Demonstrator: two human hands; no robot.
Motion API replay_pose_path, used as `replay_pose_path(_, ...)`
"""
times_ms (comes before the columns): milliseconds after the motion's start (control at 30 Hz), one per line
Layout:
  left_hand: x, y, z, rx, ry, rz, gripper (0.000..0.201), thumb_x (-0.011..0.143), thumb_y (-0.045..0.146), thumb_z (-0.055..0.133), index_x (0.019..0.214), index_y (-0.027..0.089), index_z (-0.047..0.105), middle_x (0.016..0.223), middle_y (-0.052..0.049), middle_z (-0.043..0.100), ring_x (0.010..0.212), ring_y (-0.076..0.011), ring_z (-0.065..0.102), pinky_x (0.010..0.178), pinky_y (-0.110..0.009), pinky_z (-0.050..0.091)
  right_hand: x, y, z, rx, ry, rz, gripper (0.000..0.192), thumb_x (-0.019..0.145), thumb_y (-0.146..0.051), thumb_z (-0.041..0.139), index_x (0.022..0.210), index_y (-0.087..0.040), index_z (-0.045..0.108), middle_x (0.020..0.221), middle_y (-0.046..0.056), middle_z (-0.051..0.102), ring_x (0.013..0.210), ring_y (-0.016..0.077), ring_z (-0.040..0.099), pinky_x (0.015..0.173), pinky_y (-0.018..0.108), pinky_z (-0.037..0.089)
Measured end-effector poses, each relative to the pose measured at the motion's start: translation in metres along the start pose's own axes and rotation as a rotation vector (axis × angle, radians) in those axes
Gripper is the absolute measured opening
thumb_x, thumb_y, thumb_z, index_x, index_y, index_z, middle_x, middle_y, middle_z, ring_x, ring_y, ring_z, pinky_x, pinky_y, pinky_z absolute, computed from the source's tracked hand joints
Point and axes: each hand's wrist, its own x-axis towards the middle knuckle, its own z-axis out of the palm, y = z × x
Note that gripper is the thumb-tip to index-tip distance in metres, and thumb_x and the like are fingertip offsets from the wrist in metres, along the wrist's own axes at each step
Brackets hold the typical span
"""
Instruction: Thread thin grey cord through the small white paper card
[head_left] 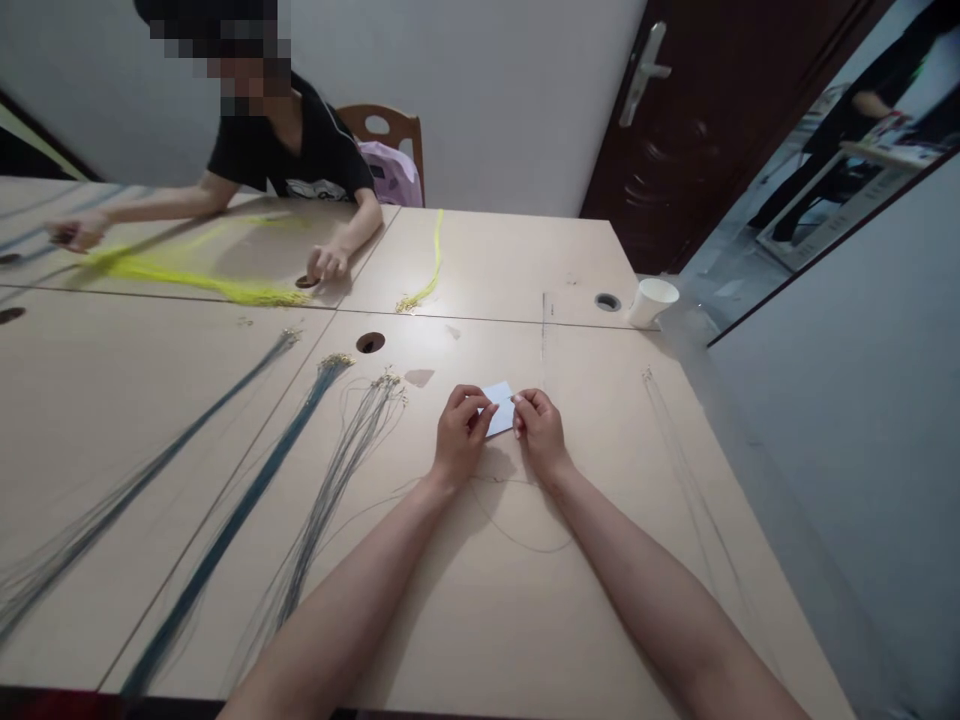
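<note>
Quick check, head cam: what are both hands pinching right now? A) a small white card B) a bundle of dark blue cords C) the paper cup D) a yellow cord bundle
A: the left hand and right hand each pinch an edge of the small white card between them over the table; the yellow cord bundle, paper cup and dark blue cords lie apart from both hands.

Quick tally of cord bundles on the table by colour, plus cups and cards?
Blue-grey cord bundles: 3
Yellow cord bundles: 2
Thin loose cords at right: 1 group
Paper cup: 1
White card: 1, pinched between left hand and right hand
Total: 8
</note>
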Motion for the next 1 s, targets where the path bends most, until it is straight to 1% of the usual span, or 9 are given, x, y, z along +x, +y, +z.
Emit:
replay_pose_path(133, 0.001, 0.001, 0.0, 0.023, 0.013, 0.002, 0.014, 0.083, 0.025, 0.053, 0.072, 0.016, 0.057, 0.083, -0.003, 0.051, 0.068, -0.0096, 0.049, 0.057, -0.023, 0.039, 0.002, 0.002, 0.0, 0.024, 0.009, -0.006, 0.014, 0.077, -0.032, 0.053, 0.073, -0.019, 0.049, 0.047, -0.009, 0.044, 0.039, 0.0062, 0.037, 0.04, 0.019, 0.03)
replay_pose_path(233, 0.002, 0.001, -0.001, 0.055, 0.05, -0.004, 0.016, 0.083, 0.026, 0.053, 0.07, 0.017, 0.055, 0.08, -0.002, 0.052, 0.07, -0.0111, 0.05, 0.061, -0.024, 0.041, 0.004, 0.002, 0.0, 0.019, 0.023, -0.004, 0.015, 0.077, -0.033, 0.053, 0.074, -0.019, 0.049, 0.047, -0.009, 0.044, 0.038, 0.0064, 0.037, 0.04, 0.02, 0.031)
replay_pose_path(300, 0.002, 0.002, -0.001, 0.075, 0.088, -0.007, 0.017, 0.083, 0.026, 0.051, 0.07, 0.017, 0.056, 0.079, -0.003, 0.053, 0.073, -0.0123, 0.052, 0.066, -0.026, 0.043, 0.005, 0.002, 0.0, 0.022, 0.026, -0.01, 0.015, 0.077, -0.034, 0.052, 0.074, -0.019, 0.049, 0.047, -0.009, 0.044, 0.038, 0.0065, 0.037, 0.04, 0.02, 0.031)
replay_pose_path(467, 0.002, 0.008, 0.0, 0.157, 0.213, 0.006, 0.018, 0.086, 0.026, 0.046, 0.079, 0.017, 0.06, 0.096, -0.006, 0.055, 0.094, -0.0157, 0.053, 0.082, -0.031, 0.043, 0.004, 0.0, 0.0, 0.033, 0.011, -0.032, 0.015, 0.077, -0.033, 0.051, 0.072, -0.02, 0.05, 0.049, -0.008, 0.045, 0.039, 0.007, 0.039, 0.041, 0.02, 0.033)
replay_pose_path(533, 0.003, 0.012, 0.001, 0.206, 0.225, 0.043, 0.016, 0.085, 0.027, 0.048, 0.079, 0.018, 0.061, 0.1, -0.006, 0.055, 0.097, -0.0165, 0.052, 0.084, -0.032, 0.043, 0.002, -0.002, -0.001, 0.029, 0.004, -0.038, 0.015, 0.077, -0.033, 0.052, 0.072, -0.02, 0.05, 0.049, -0.008, 0.046, 0.039, 0.0073, 0.039, 0.041, 0.021, 0.033)
replay_pose_path(633, 0.005, 0.019, 0.004, 0.297, 0.187, 0.08, 0.015, 0.083, 0.029, 0.052, 0.078, 0.019, 0.062, 0.099, -0.006, 0.057, 0.095, -0.0176, 0.053, 0.083, -0.034, 0.043, 0.0, -0.005, -0.001, 0.018, -0.009, -0.046, 0.015, 0.077, -0.034, 0.051, 0.071, -0.019, 0.051, 0.047, -0.008, 0.045, 0.039, 0.0078, 0.039, 0.041, 0.021, 0.034)
replay_pose_path(767, 0.011, 0.028, 0.009, 0.39, 0.11, 0.079, 0.013, 0.081, 0.03, 0.055, 0.079, 0.021, 0.065, 0.092, -0.005, 0.061, 0.091, -0.0188, 0.054, 0.08, -0.035, 0.04, -0.001, -0.008, -0.002, -0.01, -0.021, -0.061, 0.017, 0.076, -0.035, 0.052, 0.071, -0.019, 0.052, 0.046, -0.008, 0.044, 0.039, 0.0083, 0.04, 0.043, 0.021, 0.035)
replay_pose_path(900, 0.015, 0.033, 0.011, 0.425, 0.05, 0.042, 0.013, 0.08, 0.029, 0.057, 0.075, 0.02, 0.065, 0.087, -0.004, 0.063, 0.089, -0.0187, 0.055, 0.079, -0.035, 0.039, -0.001, -0.007, -0.003, -0.029, -0.013, -0.059, 0.018, 0.076, -0.036, 0.052, 0.07, -0.02, 0.052, 0.044, -0.009, 0.043, 0.038, 0.0081, 0.038, 0.041, 0.021, 0.033)
replay_pose_path(1000, 0.012, 0.037, 0.012, 0.418, 0.012, 0.01, 0.014, 0.081, 0.027, 0.056, 0.074, 0.019, 0.064, 0.084, -0.004, 0.064, 0.087, -0.0181, 0.055, 0.078, -0.034, 0.039, -0.002, -0.005, -0.003, -0.036, -0.012, -0.053, 0.019, 0.076, -0.037, 0.053, 0.071, -0.019, 0.052, 0.045, -0.009, 0.043, 0.038, 0.0079, 0.038, 0.04, 0.021, 0.032)
